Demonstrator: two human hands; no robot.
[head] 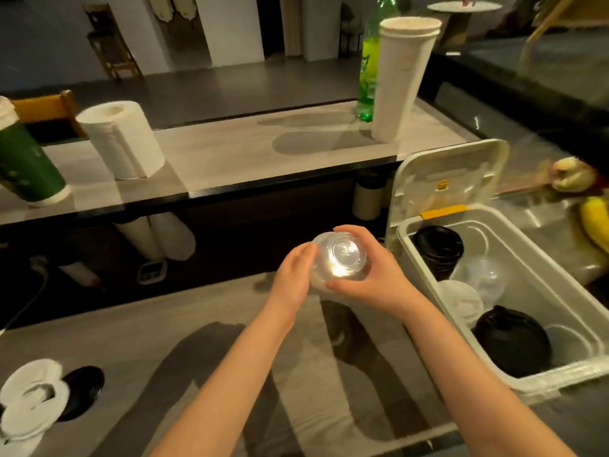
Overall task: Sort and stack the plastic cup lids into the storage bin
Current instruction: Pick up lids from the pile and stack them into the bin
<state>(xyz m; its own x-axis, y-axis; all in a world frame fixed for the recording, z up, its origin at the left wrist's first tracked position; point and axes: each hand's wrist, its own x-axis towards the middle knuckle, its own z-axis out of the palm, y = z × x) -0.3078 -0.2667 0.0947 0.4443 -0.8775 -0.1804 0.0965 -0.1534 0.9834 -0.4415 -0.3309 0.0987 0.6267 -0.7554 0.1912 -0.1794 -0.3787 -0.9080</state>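
Observation:
Both hands hold a stack of clear domed lids [341, 257] above the counter, just left of the storage bin [524, 380]. My right hand [369, 275] curls round the stack from the right, thumb below and fingers over the top. My left hand [295, 275] presses flat against its left side. Inside the bin stand a stack of black lids [438, 247], clear lids [484, 275], white lids [461, 301] and another black stack [514, 341]. At the counter's near left lie loose white lids [31, 397] and a black lid [82, 390].
The bin's hinged cover [448, 179] stands open at its far end. On the raised shelf stand a paper towel roll [122, 140], a green cup [26, 166], a green bottle [372, 57] and a tall stack of white cups [402, 77]. A banana [596, 222] lies right of the bin.

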